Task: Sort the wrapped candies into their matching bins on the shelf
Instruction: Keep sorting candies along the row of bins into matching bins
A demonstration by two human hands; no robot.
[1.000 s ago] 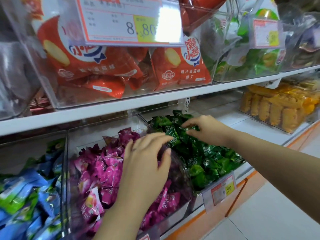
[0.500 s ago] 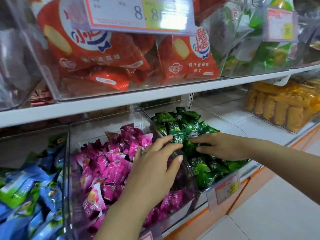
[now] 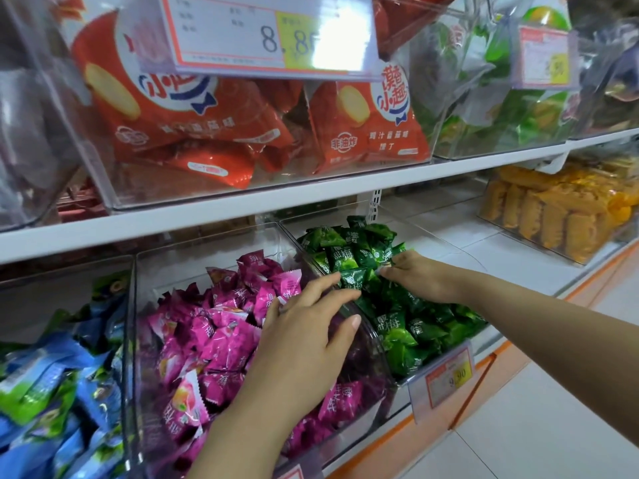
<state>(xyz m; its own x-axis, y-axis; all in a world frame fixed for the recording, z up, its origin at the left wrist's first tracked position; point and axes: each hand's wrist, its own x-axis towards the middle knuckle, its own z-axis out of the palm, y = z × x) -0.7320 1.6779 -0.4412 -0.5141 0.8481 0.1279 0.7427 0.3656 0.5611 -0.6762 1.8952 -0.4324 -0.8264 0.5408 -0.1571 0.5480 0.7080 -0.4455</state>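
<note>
Step, likely: settling green candy [image 3: 354, 275] in green-candy bin [image 3: 446, 243], right of pink-candy bin [image 3: 193, 257]. Your right grip [image 3: 420, 276] pinches its wrapper; left grip [image 3: 307, 340] spread, holding nothing. Next: release, hunt strays.

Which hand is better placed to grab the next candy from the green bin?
Right. The right hand lies inside the green bin, fingertips among the green candies. The left hand hovers over the pink bin, only its fingertips reaching the divider.

Legible print
Upper price tag [image 3: 266, 32] read 8.8; lower price tag [image 3: 449, 378] 9.90; orange snack bag [image 3: 366, 133] 非油炸; green candy wrapper [image 3: 354, 279] 酸梅.
</note>
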